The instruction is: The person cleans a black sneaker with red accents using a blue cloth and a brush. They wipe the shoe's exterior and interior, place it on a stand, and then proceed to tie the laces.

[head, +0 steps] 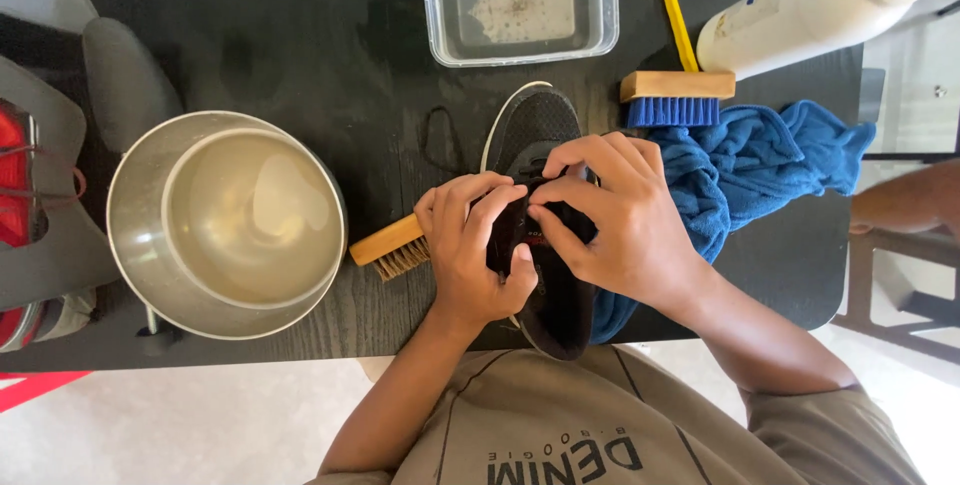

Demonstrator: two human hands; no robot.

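Where the black table (300, 35) ends, 2 hands — left hand (468, 250), right hand (620, 220) — clasp a black shoe (535, 125) (laces).

One shoe (545, 135), two brushes (672, 97) (392, 248), one bowl (226, 225), one tub (520, 5).

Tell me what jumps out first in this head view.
Both hands meet at the centre of the black table: the left hand and right hand grip a black sneaker around its tongue. A water-filled metal bowl sits left. A blue towel and blue-bristled brush lie right.
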